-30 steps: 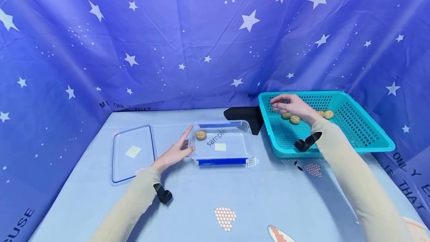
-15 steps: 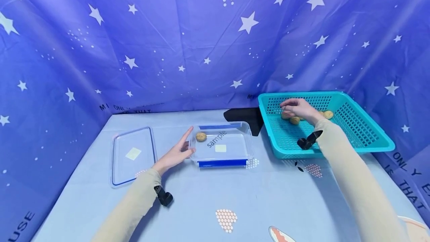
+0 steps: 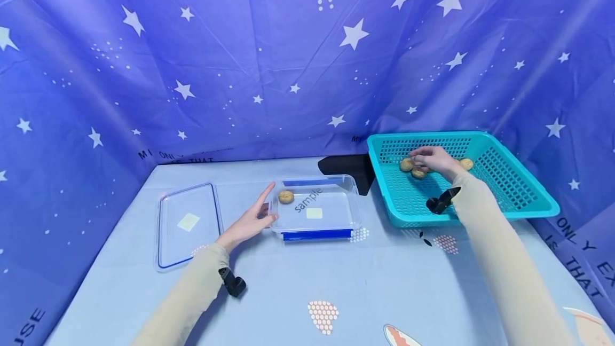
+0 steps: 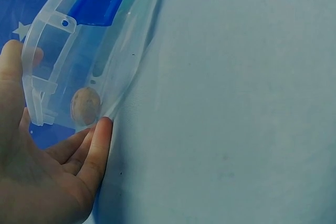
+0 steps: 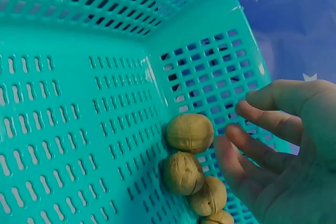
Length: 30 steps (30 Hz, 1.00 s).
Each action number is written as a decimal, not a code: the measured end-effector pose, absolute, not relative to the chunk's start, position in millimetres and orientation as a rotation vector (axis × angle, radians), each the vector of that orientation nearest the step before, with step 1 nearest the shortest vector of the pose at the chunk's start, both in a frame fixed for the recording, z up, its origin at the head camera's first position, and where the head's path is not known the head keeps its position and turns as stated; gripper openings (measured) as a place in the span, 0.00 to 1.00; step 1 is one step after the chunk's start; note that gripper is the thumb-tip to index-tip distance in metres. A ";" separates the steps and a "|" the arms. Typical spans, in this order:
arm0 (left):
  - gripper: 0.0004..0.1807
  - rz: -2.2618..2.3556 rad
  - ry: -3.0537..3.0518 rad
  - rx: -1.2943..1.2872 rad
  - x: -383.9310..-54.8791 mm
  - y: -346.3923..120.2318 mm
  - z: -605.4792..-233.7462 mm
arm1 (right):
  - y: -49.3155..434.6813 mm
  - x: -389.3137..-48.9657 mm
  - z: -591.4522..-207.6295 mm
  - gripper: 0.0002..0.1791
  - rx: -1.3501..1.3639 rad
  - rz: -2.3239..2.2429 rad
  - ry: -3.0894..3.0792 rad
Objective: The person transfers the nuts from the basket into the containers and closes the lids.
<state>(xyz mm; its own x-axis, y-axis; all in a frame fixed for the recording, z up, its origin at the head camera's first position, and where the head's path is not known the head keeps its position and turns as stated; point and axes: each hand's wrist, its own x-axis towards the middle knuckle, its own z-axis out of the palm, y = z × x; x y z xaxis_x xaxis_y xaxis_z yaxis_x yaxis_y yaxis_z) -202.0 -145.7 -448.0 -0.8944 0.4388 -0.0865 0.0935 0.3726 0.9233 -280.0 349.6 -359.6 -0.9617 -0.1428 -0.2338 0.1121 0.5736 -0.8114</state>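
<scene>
So, starting at the left: the lid (image 3: 186, 224) lies flat on the table, probably parked there so the box (image 3: 336, 204) stays uncovered. Next is the left hand (image 3: 247, 225), fingers and thumb spread across the box's left end, touching it; I'd guess that's to stop it sliding. One walnut (image 3: 286, 197) sits inside, over in the far left part.

Over on the right is the teal basket (image 3: 408, 196), likely kept within easy reach of the right hand (image 3: 434, 160). That hand is down inside it, fingers loosely bent, thumb apart, nothing pinched that I can see. Its fingertips are just beside the bunched walnuts (image 5: 182, 173).

Compared with half a second ago, the right hand has shifted a bit right, so the leftmost basket walnut now shows clear of the fingers. Left hand, box and lid look unchanged.
</scene>
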 end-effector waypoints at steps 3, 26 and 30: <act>0.46 1.551 2.318 0.467 -202.9 -144.8 -446.8 | 353.1 -281.9 -360.3 0.27 -0.026 -1.330 2.523; 0.45 1.516 2.323 0.433 -200.3 -144.1 -444.8 | 349.2 -294.0 -374.9 0.30 -0.013 -1.294 2.461; 0.45 1.526 2.337 0.441 -199.5 -144.9 -447.8 | 347.5 -297.6 -378.0 0.30 -0.020 -1.301 2.428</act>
